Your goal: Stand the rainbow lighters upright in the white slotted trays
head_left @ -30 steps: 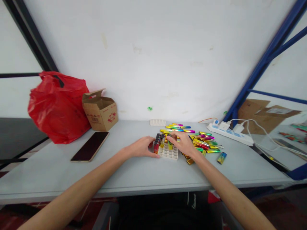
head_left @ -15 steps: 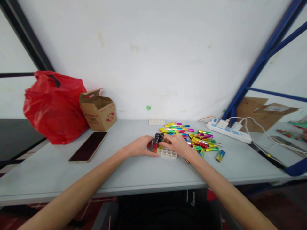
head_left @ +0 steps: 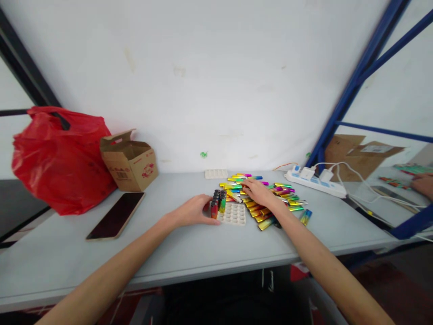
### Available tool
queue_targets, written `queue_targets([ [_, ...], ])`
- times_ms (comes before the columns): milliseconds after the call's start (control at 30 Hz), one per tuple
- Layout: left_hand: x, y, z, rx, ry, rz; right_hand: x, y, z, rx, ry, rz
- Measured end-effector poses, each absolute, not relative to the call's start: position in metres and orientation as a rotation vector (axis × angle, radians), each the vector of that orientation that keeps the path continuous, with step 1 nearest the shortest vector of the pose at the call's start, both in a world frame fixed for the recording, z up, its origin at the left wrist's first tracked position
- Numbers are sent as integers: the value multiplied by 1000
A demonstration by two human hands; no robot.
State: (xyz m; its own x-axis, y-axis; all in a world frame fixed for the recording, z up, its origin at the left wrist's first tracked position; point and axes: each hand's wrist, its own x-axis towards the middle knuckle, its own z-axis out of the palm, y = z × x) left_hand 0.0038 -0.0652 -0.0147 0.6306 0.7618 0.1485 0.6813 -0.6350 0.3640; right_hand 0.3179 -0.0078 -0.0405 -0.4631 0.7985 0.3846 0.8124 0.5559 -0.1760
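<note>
My left hand braces the white tray, fingers loose, while my open right hand combs the lighter pile.

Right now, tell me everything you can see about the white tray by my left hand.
The tray is a flat, off-white rectangle, plastic by the look of it, with a grid of small round pockets. It lies flat on the grey table. A few colourful lighters stand upright in its left end; the other pockets are bare. The left hand rests at its left edge, and the loose pile lies just right of it.
</note>
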Motion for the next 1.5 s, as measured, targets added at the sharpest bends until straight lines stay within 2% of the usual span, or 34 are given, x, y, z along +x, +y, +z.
queue_targets([
  [267,3,-65,-16,2569,1160,456,305,-8,-31,-1335,-2402,-135],
  [467,3,-66,-15,2581,1157,421,295,9,-24,-1250,-2466,-12],
  [567,3,-66,-15,2583,1160,423,298,16,-23,-1174,-2283,243],
  [767,4,-66,-15,2569,1146,450,299,14,-31,-932,-1562,1069],
  [867,5,-67,-12,2572,1153,440,293,6,-27,-828,-1300,1280],
  [1000,4,-68,-11,2570,1159,422,286,-10,-13,-781,-1232,1395],
  [1167,3,-66,-12,2582,1165,429,280,-28,-2,-845,-1414,1335],
  [1500,7,-66,-15,2594,1218,528,276,-32,-12,-1230,-1676,507],
])
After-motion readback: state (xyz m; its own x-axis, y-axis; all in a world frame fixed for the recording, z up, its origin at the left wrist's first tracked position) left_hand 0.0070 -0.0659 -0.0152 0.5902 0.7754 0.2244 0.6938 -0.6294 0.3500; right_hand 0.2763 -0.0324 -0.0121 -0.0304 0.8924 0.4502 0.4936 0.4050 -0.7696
